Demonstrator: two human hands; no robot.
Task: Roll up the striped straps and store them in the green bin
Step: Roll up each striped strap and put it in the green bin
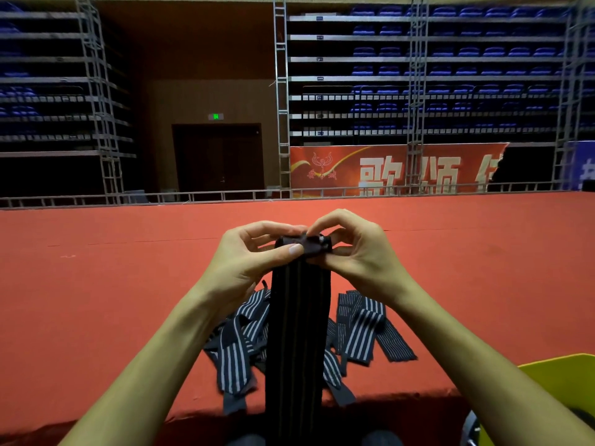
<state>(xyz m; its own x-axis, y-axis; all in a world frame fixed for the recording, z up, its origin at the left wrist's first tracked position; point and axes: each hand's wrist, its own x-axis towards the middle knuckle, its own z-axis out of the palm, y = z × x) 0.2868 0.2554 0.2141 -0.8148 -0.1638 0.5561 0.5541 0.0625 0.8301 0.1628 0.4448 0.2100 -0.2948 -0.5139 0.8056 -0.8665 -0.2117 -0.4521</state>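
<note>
Hands, left (248, 252) and right (351, 249), pinch the strap (297, 333) top edge; soft, light, floppy cloth likely needs tight rolling from that end.

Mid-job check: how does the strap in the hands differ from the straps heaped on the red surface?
The held strap hangs taut and straight from both hands, left hand and right hand pinching its top end, where the first fold begins; the loose straps lie slack and tangled on the red surface. The held strap looks dark with faint thin stripes; the loose ones show bright white stripes. Both are long, flat striped bands, none yet rolled.
</note>
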